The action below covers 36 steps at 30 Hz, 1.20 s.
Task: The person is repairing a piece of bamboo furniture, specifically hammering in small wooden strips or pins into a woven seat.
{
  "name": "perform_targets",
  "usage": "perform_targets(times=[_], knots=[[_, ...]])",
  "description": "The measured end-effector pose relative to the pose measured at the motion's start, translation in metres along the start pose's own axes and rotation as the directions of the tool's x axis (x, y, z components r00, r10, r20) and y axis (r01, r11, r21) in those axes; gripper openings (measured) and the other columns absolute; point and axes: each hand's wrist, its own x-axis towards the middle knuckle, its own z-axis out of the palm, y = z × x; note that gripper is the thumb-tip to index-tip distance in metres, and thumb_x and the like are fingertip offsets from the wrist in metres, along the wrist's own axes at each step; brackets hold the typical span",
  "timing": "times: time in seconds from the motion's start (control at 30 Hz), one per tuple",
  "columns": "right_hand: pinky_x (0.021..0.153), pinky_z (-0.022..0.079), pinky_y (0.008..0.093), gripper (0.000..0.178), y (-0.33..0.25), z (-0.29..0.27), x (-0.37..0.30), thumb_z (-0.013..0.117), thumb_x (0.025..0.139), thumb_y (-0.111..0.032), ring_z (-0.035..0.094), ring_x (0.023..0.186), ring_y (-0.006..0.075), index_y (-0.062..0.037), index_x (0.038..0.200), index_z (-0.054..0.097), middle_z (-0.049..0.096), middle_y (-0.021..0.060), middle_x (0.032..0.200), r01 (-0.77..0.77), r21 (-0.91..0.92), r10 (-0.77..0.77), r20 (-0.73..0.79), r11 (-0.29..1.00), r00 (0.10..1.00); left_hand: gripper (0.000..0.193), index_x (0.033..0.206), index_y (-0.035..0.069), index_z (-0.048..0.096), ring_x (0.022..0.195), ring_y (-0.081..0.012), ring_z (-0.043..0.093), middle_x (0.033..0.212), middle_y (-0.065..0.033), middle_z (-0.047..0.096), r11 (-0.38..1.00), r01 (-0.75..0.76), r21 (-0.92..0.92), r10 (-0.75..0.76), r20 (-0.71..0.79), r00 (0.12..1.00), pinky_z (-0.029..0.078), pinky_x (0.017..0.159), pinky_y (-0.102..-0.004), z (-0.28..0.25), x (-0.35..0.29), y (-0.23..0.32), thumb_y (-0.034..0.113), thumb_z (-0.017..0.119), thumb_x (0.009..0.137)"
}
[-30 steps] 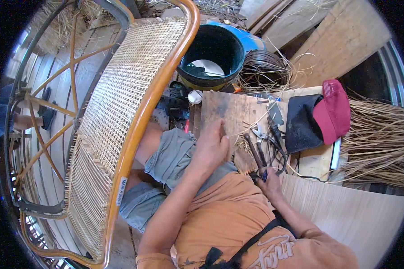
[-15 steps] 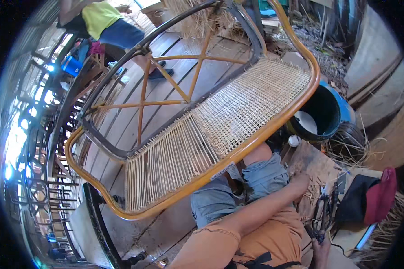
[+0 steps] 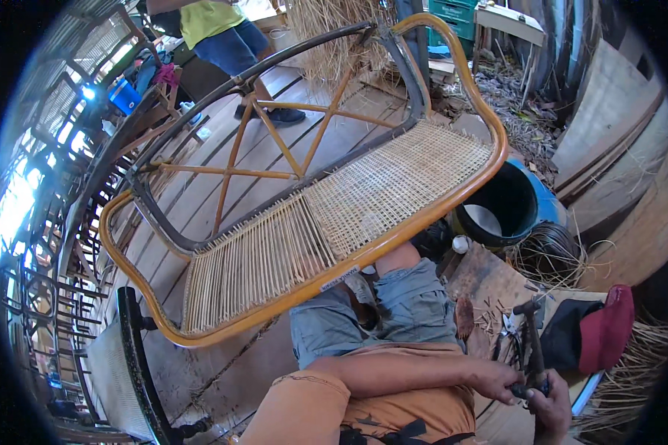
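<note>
Both hands low right: left hand point(image 3: 497, 383) and right hand point(image 3: 551, 400) closed around hammer point(image 3: 533, 343) handle, head upright. Dark bucket point(image 3: 506, 204) beside cane seat frame point(image 3: 393, 185) holds pale contents.

The person wears an orange short-sleeved shirt point(image 3: 312, 404) whose sleeve ends above the elbow, a dark strap with a buckle point(image 3: 393, 432) crossing its front below the bare forearm, and grey-blue knee-length shorts point(image 3: 378, 315) above that forearm, both forearms bare.
</note>
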Motion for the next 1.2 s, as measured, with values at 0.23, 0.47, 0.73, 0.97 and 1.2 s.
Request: perform_targets(times=[0.23,0.47,0.73,0.97,1.2], knots=[[0.047,0.038,0.0233,0.012,-0.042,0.049,0.074,0.055,0.081,-0.011,0.045,0.052,0.0074,-0.0021,0.087,0.05,0.048,-0.0005,0.066,0.21,-0.029,-0.211,-0.015,0.977,0.977,0.044,0.114,-0.003,0.049,0.089,-0.0278,0.055,0.097,-0.0178,0.059,0.95,-0.005,-0.313,-0.172,-0.534,0.828,0.043,0.08,-0.038,-0.053,-0.092,0.004,0.033,0.052,0.09],[0.045,0.04,0.0242,0.02,-0.079,0.131,0.142,0.058,0.082,-0.014,0.051,0.053,0.0091,-0.0012,0.097,0.055,0.054,0.0006,0.067,0.125,0.181,-0.161,0.196,0.975,0.967,0.037,0.116,0.004,0.052,0.086,-0.012,0.053,0.095,-0.0048,0.057,0.904,0.296,-0.309,-0.293,-0.951,-0.099,0.044,0.079,-0.0278,-0.12,-0.26,0.043,0.019,0.062,0.084],[0.044,0.039,0.0214,0.033,-0.117,0.225,0.165,0.054,0.088,-0.018,0.048,0.049,0.0108,-0.0036,0.117,0.047,0.05,0.0033,0.071,-0.073,0.456,-0.231,0.575,0.887,0.785,0.022,0.093,0.001,0.05,0.067,-0.0106,0.051,0.073,-0.0025,0.054,0.943,0.282,-0.177,-0.033,-0.892,-0.45,0.043,0.063,-0.0271,-0.168,-0.324,-0.006,0.018,0.06,0.084],[0.044,0.041,0.0244,0.018,-0.112,0.259,0.178,0.053,0.089,-0.019,0.051,0.051,0.011,-0.0032,0.099,0.049,0.051,0.002,0.071,-0.171,0.345,-0.072,0.59,0.923,0.804,0.017,0.083,0.005,0.054,0.056,-0.0069,0.045,0.064,0.0015,0.051,0.959,0.204,-0.195,-0.05,-0.83,-0.556,0.039,0.053,-0.024,-0.184,-0.318,-0.026,0.017,0.066,0.081],[0.038,0.04,0.0248,0.02,-0.107,0.267,0.185,0.053,0.09,-0.02,0.05,0.044,0.0126,-0.0053,0.103,0.049,0.053,0.0029,0.07,-0.243,0.309,-0.002,0.621,0.919,0.784,0.018,0.082,0.004,0.055,0.061,-0.008,0.048,0.069,-0.0003,0.053,0.97,0.111,-0.218,-0.126,-0.832,-0.54,0.04,0.056,-0.0248,-0.192,-0.306,-0.038,0.019,0.065,0.082]])
